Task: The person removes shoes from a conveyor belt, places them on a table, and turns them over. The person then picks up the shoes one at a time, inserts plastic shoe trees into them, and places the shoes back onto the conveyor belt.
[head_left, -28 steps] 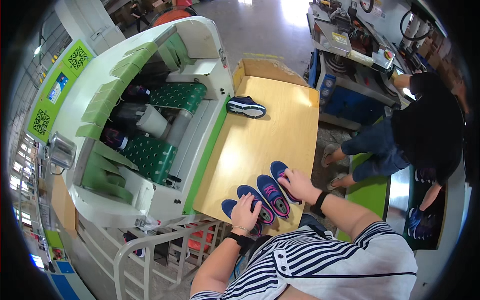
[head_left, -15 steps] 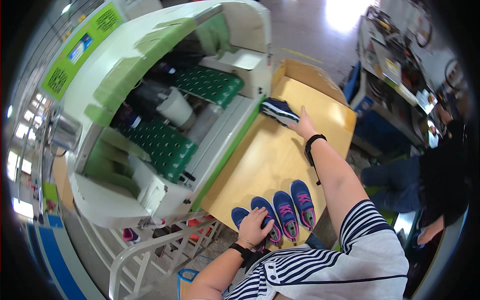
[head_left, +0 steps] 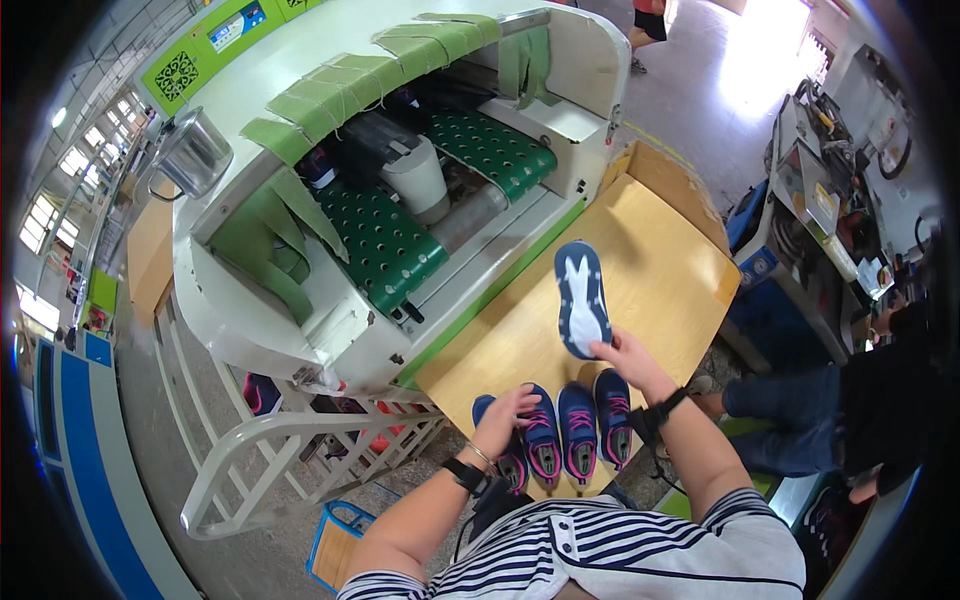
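Observation:
My right hand [head_left: 630,362] grips a navy sneaker by one end, its blue-and-white sole [head_left: 583,300] turned up toward me above the wooden table [head_left: 500,345]. Below it stands a row of several navy sneakers with pink laces, among them one at the right [head_left: 613,415], one beside it [head_left: 578,425] and another [head_left: 541,440] close to my left hand [head_left: 508,415]. That hand hovers over the row's left end with its fingers stretched out, holding nothing. It partly covers the leftmost sneaker [head_left: 511,465].
Left of the table stands a white machine [head_left: 330,365] with green perforated belts [head_left: 385,245] and green cloth flaps. A metal pot [head_left: 195,155] rests on it. A white rail [head_left: 215,470] and a blue stool [head_left: 335,540] are near me. Another person [head_left: 790,410] works at the right.
My right hand has come back from the table's far end with the sneaker, now lifted and sole up. My left hand has risen slightly off the row. The view has shifted.

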Demonstrator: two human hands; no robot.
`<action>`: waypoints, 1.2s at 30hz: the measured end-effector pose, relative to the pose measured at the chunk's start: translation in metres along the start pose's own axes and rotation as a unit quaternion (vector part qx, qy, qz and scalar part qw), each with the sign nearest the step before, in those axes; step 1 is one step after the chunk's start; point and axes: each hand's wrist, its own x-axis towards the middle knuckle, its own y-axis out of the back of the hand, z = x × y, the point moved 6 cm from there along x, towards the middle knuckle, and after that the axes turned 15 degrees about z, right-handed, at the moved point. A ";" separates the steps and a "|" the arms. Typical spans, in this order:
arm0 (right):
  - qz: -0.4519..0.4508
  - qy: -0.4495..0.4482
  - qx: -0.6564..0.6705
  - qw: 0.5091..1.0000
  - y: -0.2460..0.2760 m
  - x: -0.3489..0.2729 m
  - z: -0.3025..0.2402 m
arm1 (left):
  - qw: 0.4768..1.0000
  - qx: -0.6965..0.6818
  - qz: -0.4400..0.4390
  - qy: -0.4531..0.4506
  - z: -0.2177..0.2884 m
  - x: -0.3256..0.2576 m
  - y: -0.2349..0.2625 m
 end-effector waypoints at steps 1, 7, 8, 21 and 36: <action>0.011 -0.003 0.000 1.000 0.007 -0.019 -0.005 | 0.985 -0.112 -0.091 0.091 0.017 -0.006 -0.009; 0.015 0.338 -0.246 0.908 -0.030 -0.097 -0.098 | 0.816 -0.386 -0.335 0.270 0.085 -0.072 -0.063; 0.060 0.367 -0.271 0.888 -0.032 -0.101 -0.109 | 0.805 -0.394 -0.348 0.276 0.081 -0.075 -0.064; 0.236 0.107 -0.253 0.932 0.009 -0.177 0.078 | 0.880 -0.448 -0.152 -0.041 0.196 0.030 0.028; 0.269 0.165 0.030 0.948 0.013 -0.063 -0.076 | 0.978 -0.207 -0.001 -0.038 0.136 0.044 0.043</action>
